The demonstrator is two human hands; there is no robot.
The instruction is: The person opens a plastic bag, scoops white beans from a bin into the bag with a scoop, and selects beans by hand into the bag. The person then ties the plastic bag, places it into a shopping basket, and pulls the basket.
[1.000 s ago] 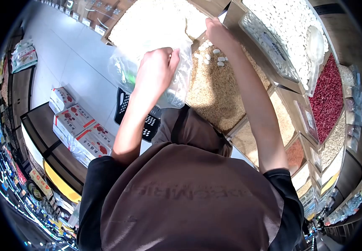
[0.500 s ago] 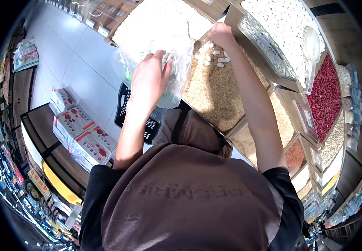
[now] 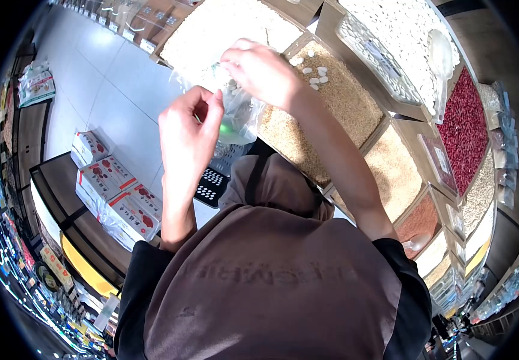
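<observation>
A clear plastic bag [image 3: 238,120] with white beans inside hangs between my hands, above the corner of the grain bins. My left hand [image 3: 190,129] pinches the bag's near edge between thumb and fingers. Over the bag's opening, my right hand [image 3: 259,71] has its fingers closed at the plastic; what lies between its fingertips is hidden. Several loose white beans [image 3: 314,75] lie on the tan grain [image 3: 337,99] to the right of my right hand. A bin of pale grain [image 3: 229,30] stands beyond both hands.
At the upper right are a white bean bin with a clear scoop [image 3: 440,57] and a bin of red beans [image 3: 464,132]. Boxes [image 3: 106,177] are stacked at the left. Beneath the bag is a black perforated basket [image 3: 211,185]. A bin of reddish grain [image 3: 416,222] holds another scoop.
My right hand has moved left from the tan grain bin's far corner to the bag. My left hand has shifted slightly left and down, and the bag's opening has narrowed.
</observation>
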